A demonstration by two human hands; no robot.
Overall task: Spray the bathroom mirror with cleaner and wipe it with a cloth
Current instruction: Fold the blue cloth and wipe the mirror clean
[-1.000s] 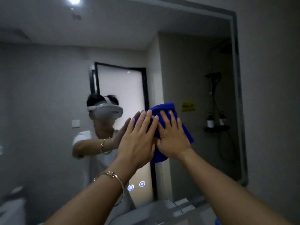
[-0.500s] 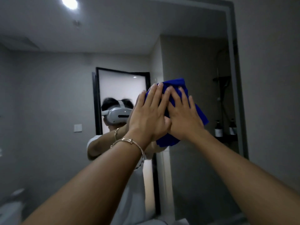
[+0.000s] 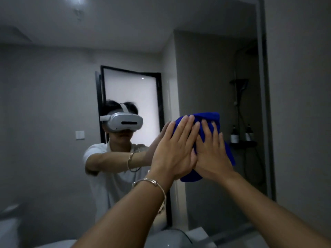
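Observation:
A large wall mirror (image 3: 53, 86) fills most of the view and reflects the bathroom and a person in a white headset. A blue cloth (image 3: 207, 119) is pressed flat against the glass right of centre. My left hand (image 3: 175, 151), with a metal bangle on its wrist, lies flat on the cloth's left part with fingers pointing up. My right hand (image 3: 213, 154) lies flat beside it on the cloth, touching the left hand. No spray bottle is in view.
The mirror's right frame edge (image 3: 265, 104) runs down beside a grey wall (image 3: 304, 104). A pale basin rim (image 3: 172, 237) shows at the bottom. The reflection holds a lit doorway, a wall switch and a shower shelf with bottles.
Both hands and the cloth went up the glass half a second ago, and have now come back down and slightly right, staying pressed together on the cloth.

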